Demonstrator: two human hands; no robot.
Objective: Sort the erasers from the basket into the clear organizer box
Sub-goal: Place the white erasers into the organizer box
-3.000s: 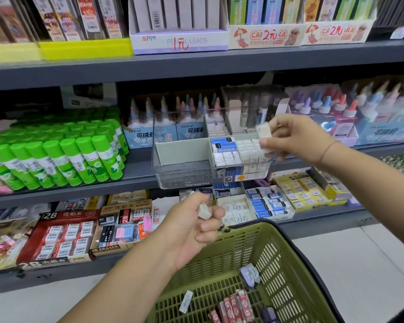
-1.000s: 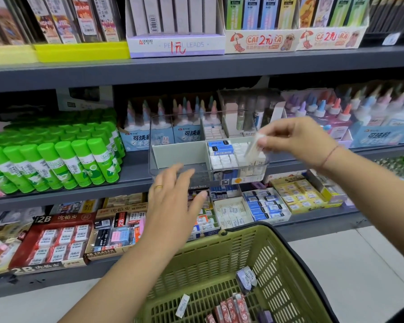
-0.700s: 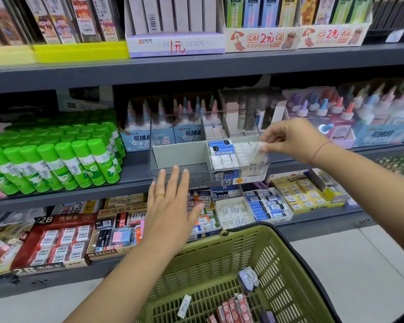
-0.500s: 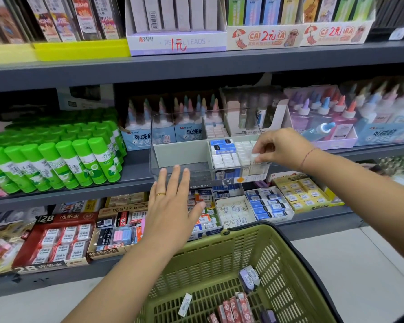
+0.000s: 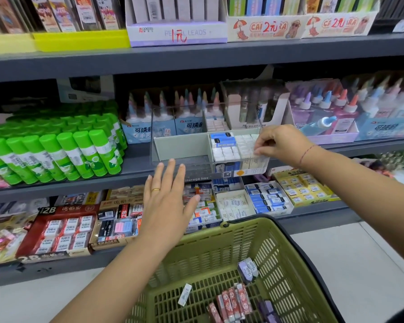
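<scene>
Clear plastic, the organizer box [image 5: 196,167] sits at the shelf's edge, with white erasers [image 5: 226,152] and blue-sleeved erasers [image 5: 221,137] packed in rows in its right front compartment. My right hand [image 5: 282,142] reaches over the box's right wall, fingers curled, tips down on the white rows; whether they pinch one I cannot tell. My left hand [image 5: 166,203] is flat and spread before the box's front wall, a gold ring [image 5: 155,189] on one finger. Below the box, the green basket [image 5: 219,257] holds red-wrapped erasers [image 5: 233,301], purple erasers [image 5: 248,271] and a lone white eraser [image 5: 184,294]. Green glue sticks [image 5: 56,150] stand left of the box.
</scene>
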